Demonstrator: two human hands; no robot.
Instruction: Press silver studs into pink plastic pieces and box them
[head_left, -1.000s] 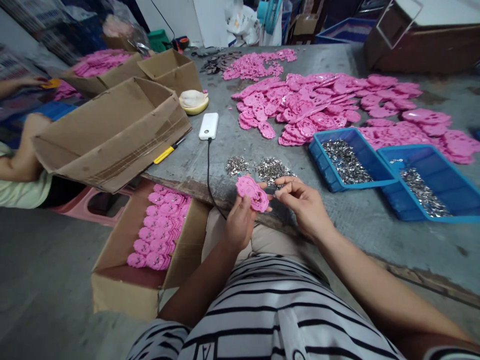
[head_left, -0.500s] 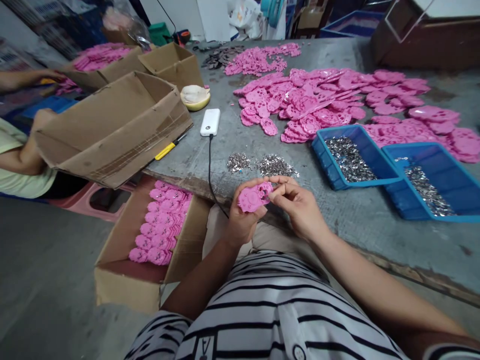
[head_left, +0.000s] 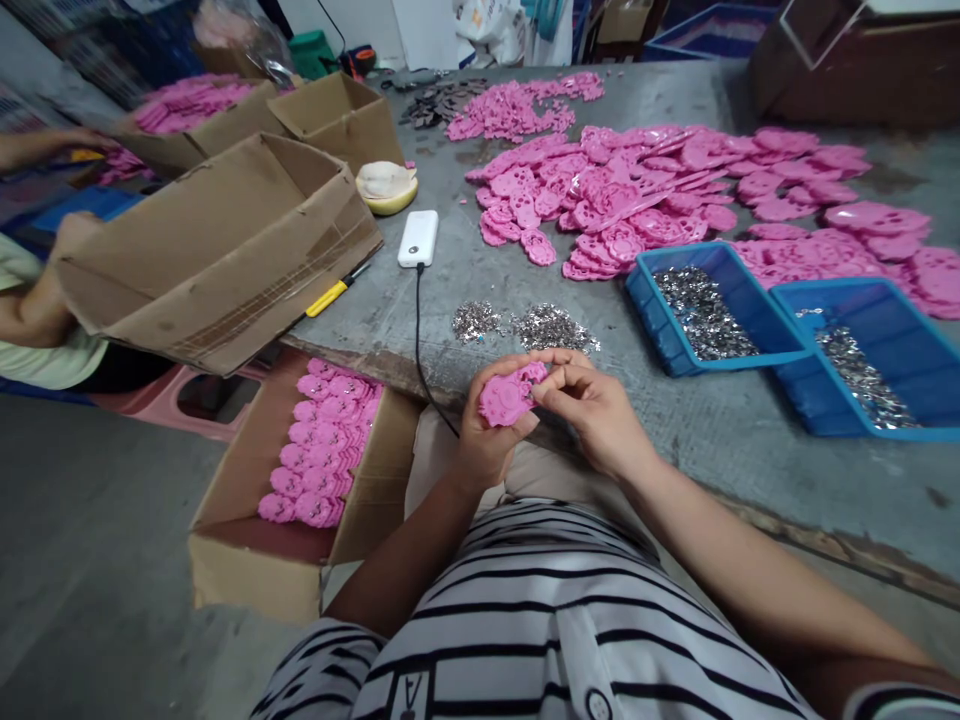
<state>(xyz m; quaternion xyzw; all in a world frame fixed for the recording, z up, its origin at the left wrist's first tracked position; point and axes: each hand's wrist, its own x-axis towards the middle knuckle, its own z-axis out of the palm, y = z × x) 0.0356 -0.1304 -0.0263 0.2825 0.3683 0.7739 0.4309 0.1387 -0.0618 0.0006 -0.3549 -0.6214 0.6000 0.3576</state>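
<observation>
A pink moulded plastic piece with cut-out holes lies in my left hand, its fingers closed around the lower and left edges. At the piece's right end, my right hand is closed in a pinch. Whatever sits between those fingertips is too small to make out. Just beyond my hands, two little heaps of shiny metal parts rest on the grey table. To the lower left, a cardboard box holds rows of stacked pink pieces with small metal bits on them.
Two blue trays of metal parts stand at the right. Behind them spreads a large pile of pink pieces. A white power bank with a cable, a yellow cutter and a tilted carton are leftward. Another person's arm shows far left.
The pink piece has tilted slightly in my left hand, and my right fingertips have shifted a little along its right end. The view has moved slightly.
</observation>
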